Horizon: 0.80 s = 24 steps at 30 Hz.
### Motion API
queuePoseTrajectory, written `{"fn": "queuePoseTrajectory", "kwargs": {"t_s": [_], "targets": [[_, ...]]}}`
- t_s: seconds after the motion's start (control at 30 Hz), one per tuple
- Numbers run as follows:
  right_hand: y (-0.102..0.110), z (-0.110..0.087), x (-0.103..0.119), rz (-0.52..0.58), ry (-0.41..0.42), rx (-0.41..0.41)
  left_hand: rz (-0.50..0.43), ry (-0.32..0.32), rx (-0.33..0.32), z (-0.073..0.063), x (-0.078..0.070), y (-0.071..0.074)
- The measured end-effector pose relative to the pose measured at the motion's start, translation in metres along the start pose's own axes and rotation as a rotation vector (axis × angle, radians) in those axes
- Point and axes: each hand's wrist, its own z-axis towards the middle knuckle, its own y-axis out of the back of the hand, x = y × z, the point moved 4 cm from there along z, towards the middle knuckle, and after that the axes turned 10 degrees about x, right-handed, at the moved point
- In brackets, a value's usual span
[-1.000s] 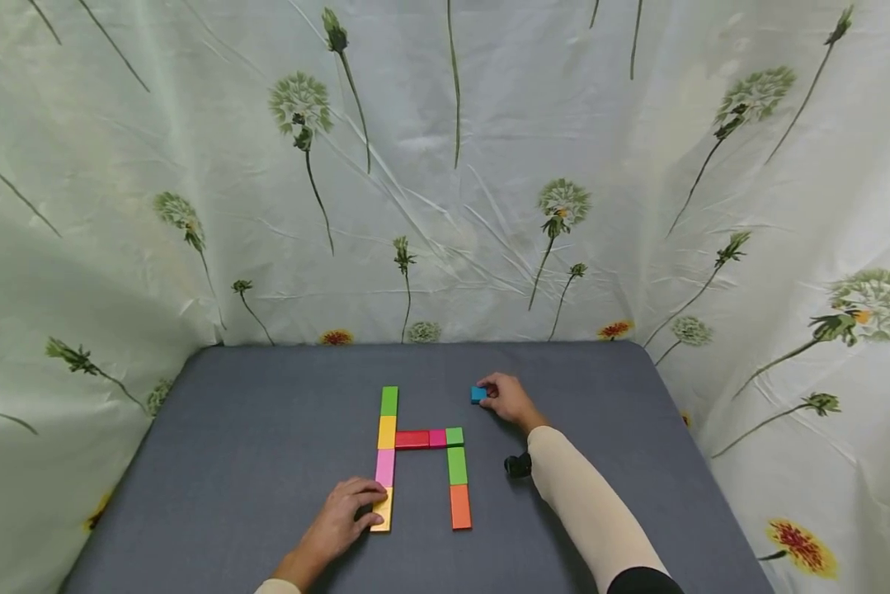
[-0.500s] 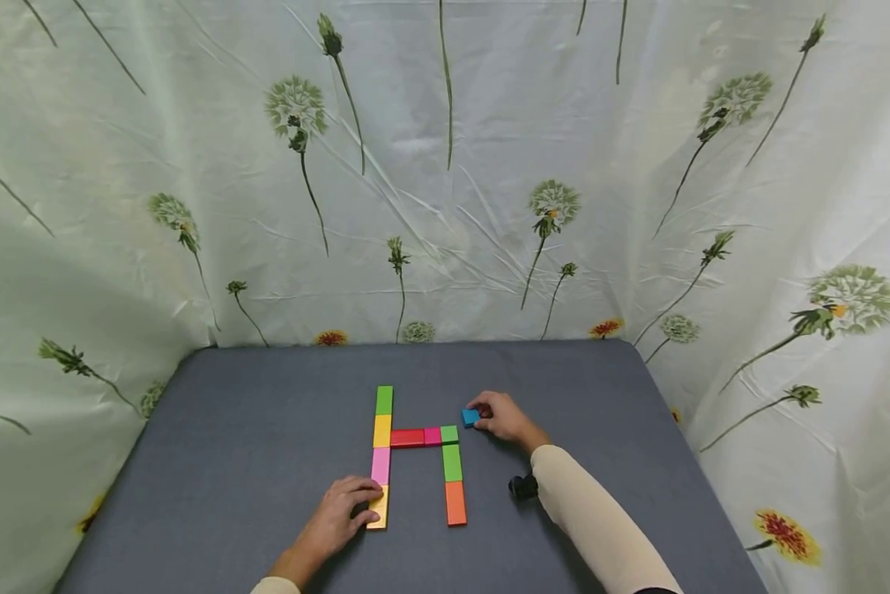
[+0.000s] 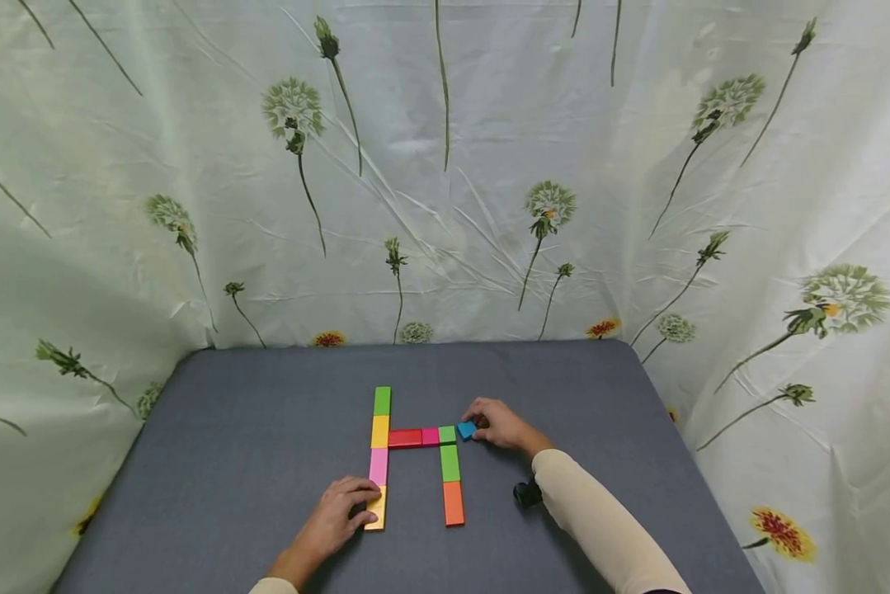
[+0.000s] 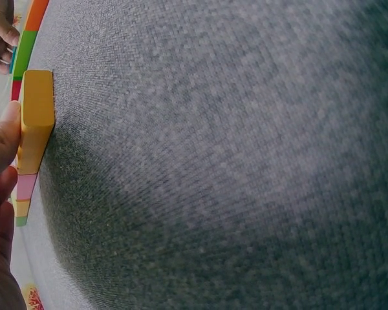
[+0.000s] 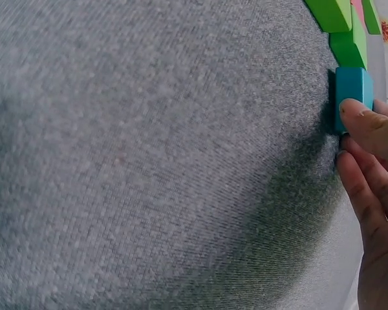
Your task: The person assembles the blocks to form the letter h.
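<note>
My right hand (image 3: 506,426) pinches a small blue block (image 3: 465,431) between thumb and fingers. The blue block is slightly turned, its near end right at a small green block (image 3: 447,434); in the right wrist view the blue block (image 5: 349,84) sits low over the cloth. My left hand (image 3: 333,511) rests its thumb and fingertips on a golden-yellow block (image 3: 375,520), the nearest of the left column. Above that lie a pink block (image 3: 379,466), a yellow block (image 3: 380,431) and a green block (image 3: 382,400). In the left wrist view the thumb touches the golden-yellow block (image 4: 39,97).
A red block (image 3: 405,439) and a magenta block (image 3: 430,436) bridge the columns. Below the small green block lie a long green block (image 3: 450,463) and an orange block (image 3: 454,503). A dark cloth covers the table (image 3: 266,429); a flowered curtain (image 3: 474,247) hangs behind. A black wrist camera (image 3: 526,494) sits under the right sleeve.
My right hand has brought the blue block nearer and to the left, up to the small green block, turning it slightly. My left hand stays on the golden-yellow block. The head view has shifted slightly.
</note>
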Motion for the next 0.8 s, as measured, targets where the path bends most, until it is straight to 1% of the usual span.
{"fn": "queuePoseTrajectory", "kwargs": {"t_s": [0.1,0.23,0.43,0.5,0.67,0.8], "targets": [[-0.0006,-0.0007,0.0016,-0.01,0.024,0.012,-0.005,0.005,0.003,-0.0001,-0.0004,0.0004],[-0.0016,-0.0005,0.0018,-0.016,0.031,0.013,-0.006,0.037,0.028,0.0003,-0.0001,0.0008],[-0.003,0.0001,0.0015,-0.024,0.045,-0.012,0.004,0.035,0.022,-0.0008,-0.0004,0.0001],[-0.0026,0.0,0.0021,-0.015,0.047,-0.024,0.0,0.055,0.042,-0.0007,0.0005,-0.0006],[-0.0019,-0.0007,0.0033,0.007,0.053,-0.049,-0.014,0.138,0.124,0.0003,0.0026,-0.0015],[-0.0025,-0.0004,0.0033,0.019,0.047,-0.05,-0.015,0.151,0.139,0.0003,0.0027,-0.0015]]}}
